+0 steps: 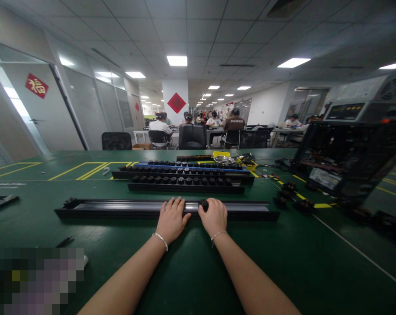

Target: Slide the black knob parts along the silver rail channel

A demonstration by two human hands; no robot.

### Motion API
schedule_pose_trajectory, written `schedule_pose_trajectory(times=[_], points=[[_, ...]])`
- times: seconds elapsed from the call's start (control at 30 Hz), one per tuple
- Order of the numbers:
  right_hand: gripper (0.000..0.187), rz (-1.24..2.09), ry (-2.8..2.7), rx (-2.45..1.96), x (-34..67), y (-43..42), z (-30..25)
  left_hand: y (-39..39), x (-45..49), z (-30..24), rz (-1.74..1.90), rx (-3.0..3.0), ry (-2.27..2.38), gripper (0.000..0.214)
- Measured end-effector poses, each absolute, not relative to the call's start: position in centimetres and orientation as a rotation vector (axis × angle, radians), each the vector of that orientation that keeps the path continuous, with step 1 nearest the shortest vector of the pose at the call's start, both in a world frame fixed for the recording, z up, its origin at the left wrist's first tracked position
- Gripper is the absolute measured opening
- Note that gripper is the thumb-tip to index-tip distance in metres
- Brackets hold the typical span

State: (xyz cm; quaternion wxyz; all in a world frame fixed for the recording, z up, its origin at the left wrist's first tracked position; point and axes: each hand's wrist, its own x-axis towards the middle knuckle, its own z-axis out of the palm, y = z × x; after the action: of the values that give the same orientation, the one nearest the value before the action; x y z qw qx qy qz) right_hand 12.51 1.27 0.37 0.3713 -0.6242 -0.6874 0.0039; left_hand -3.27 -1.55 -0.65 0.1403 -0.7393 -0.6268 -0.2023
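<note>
A long black rail tray (119,213) with a shiny metal strip inside lies crosswise on the green table. My left hand (172,218) rests on its front wall and strip, fingers stretched out and thumb apart. Close beside it, my right hand (214,215) is closed around a small black knob-like part (203,204) over the tray's middle. The fingers hide most of this part, so its exact kind does not show. Another small black part (70,202) sits at the tray's left end.
Behind lie more black rails (185,187) holding rows of black parts. An open computer case (336,157) stands at the right, with loose black parts (288,192) before it. A yellow basket (250,165) and metal dish (224,160) are at the back. Seated people (160,124) work beyond.
</note>
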Motion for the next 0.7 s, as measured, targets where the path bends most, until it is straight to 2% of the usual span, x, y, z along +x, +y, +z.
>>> schedule_pose_trajectory(times=[0.7], points=[[0.028,0.028,-1.676,-1.660,12.93,1.45,0.28,-1.60,-3.19,-0.60,-0.591,-2.138,-1.815,0.050]])
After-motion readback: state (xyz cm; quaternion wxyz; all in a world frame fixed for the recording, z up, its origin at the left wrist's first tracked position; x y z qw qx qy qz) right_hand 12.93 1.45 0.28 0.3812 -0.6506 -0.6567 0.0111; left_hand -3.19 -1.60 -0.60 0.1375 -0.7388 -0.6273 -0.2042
